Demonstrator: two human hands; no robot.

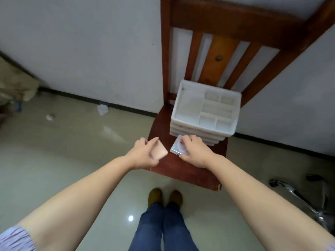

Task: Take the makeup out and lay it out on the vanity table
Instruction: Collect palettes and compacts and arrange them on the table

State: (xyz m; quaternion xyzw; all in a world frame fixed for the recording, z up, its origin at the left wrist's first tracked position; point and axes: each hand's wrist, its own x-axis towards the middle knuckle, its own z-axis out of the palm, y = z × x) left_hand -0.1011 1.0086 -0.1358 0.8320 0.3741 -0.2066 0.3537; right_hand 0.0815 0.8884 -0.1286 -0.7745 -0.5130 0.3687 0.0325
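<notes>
- Your left hand [145, 153] grips a pink compact [159, 151] above the near left of the chair seat [190, 171].
- Your right hand [194, 151] curls round a silvery square case [176, 148] lying on the seat, just near the organizer [204, 113].
- The white organizer's top compartments look empty; drawer contents are hidden.
- Both pieces seem out; setting them down flat appears to remain.
</notes>
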